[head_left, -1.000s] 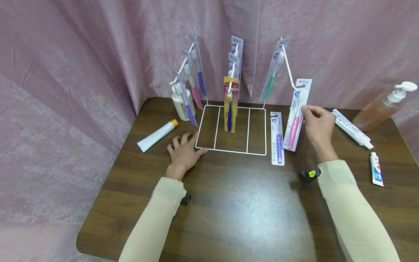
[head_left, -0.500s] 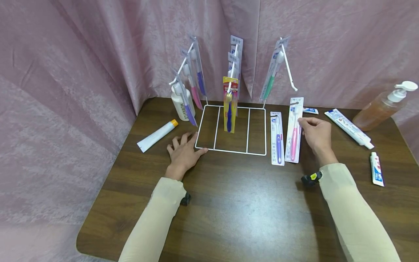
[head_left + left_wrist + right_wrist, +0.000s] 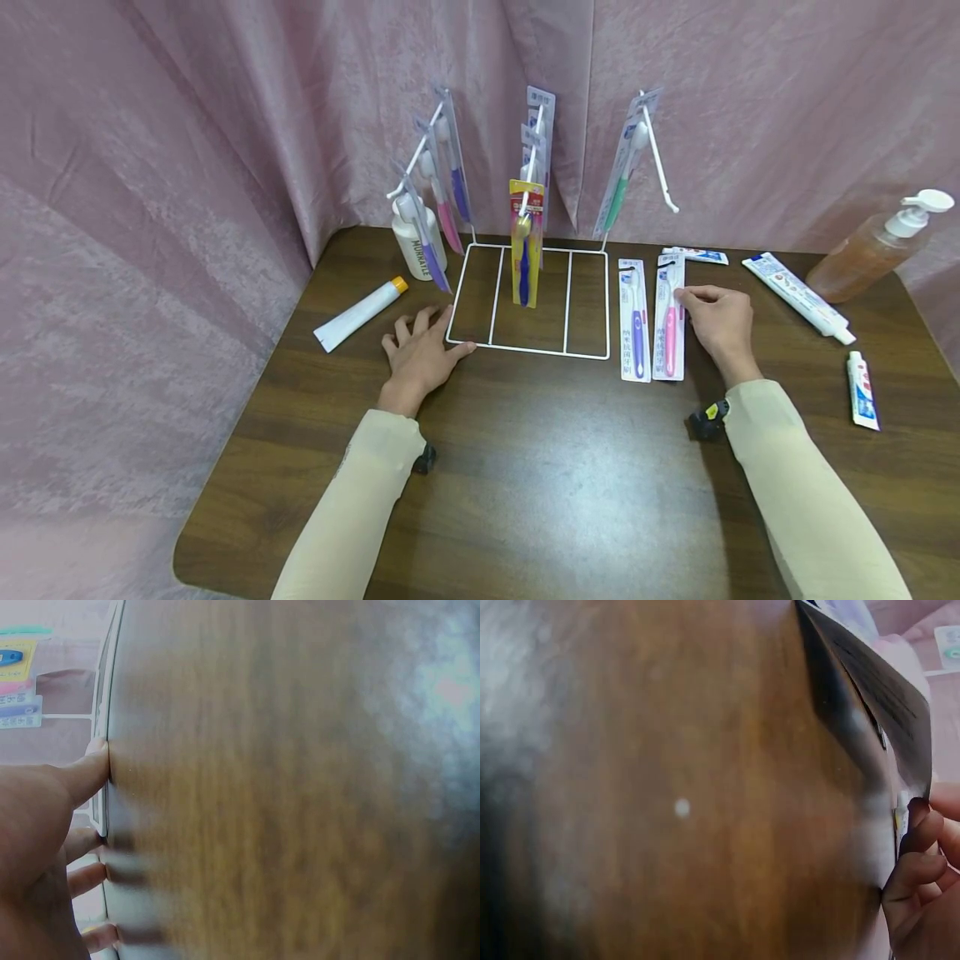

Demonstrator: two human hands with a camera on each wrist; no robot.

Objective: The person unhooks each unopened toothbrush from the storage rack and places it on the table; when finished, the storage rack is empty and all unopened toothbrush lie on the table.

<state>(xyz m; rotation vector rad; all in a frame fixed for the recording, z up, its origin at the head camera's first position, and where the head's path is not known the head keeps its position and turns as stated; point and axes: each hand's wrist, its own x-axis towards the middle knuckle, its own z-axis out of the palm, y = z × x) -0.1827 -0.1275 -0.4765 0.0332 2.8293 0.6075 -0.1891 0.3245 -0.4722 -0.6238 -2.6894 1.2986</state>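
Note:
In the head view my right hand (image 3: 720, 323) pinches the right edge of a packaged pink toothbrush (image 3: 670, 333). The right wrist view shows the pack's card back (image 3: 889, 697) tilted, one edge close to the table. Just left of it a packaged purple toothbrush (image 3: 637, 333) lies flat. My left hand (image 3: 420, 358) rests on the table with fingers spread, thumb and index finger at the front left corner of the white wire rack (image 3: 525, 348). Packaged toothbrushes hang from the rack's left and middle hooks, a yellow pack (image 3: 526, 275) frontmost. On the right hook hangs a green toothbrush (image 3: 621, 196).
A white tube (image 3: 358, 315) with an orange cap and a white bottle (image 3: 420, 246) stand left of the rack. Toothpaste tubes (image 3: 798, 298) (image 3: 863, 392) and a pump bottle (image 3: 862, 257) are at the right. A pink curtain (image 3: 262, 125) hangs behind.
My right hand has brought the packaged pink toothbrush off the right hook's tip and down beside the purple one. My left hand has stayed in place.

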